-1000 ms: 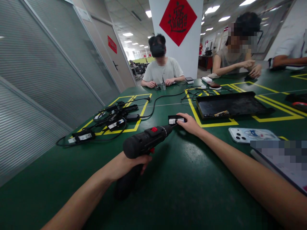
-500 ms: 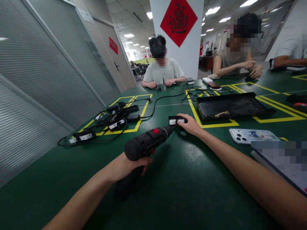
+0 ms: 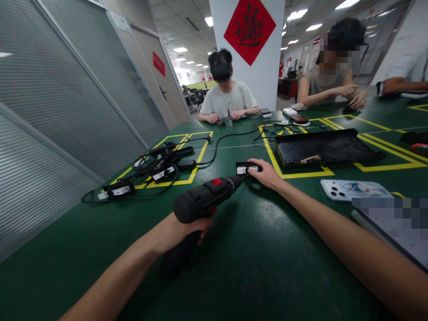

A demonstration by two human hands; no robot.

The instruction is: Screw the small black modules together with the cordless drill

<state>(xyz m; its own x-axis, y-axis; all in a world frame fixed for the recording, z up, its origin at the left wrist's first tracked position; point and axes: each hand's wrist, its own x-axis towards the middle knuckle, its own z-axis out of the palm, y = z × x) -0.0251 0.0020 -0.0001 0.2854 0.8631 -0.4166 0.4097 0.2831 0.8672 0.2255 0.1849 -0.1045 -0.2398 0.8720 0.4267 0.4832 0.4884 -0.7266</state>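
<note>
My left hand (image 3: 192, 227) is wrapped round the handle of a black cordless drill (image 3: 203, 197) with a red switch and trigger. The drill points away and to the right. Its bit reaches the near side of a small black block with a white label (image 3: 241, 169); whether the tip touches it I cannot tell. My right hand (image 3: 265, 173) grips the right end of that block, which stands on the green table (image 3: 230, 267). The fingers on its far side are partly hidden.
To the left lies a tangle of black adapters and cables (image 3: 163, 162), partly inside yellow tape. Right of my hand are a black tray (image 3: 321, 147) with a small piece in it, a phone (image 3: 354, 190) and a tablet-like slab (image 3: 394, 232). Several people sit across the table.
Both hands, the drill and the block hold almost the same positions. The whole view has shifted very slightly.
</note>
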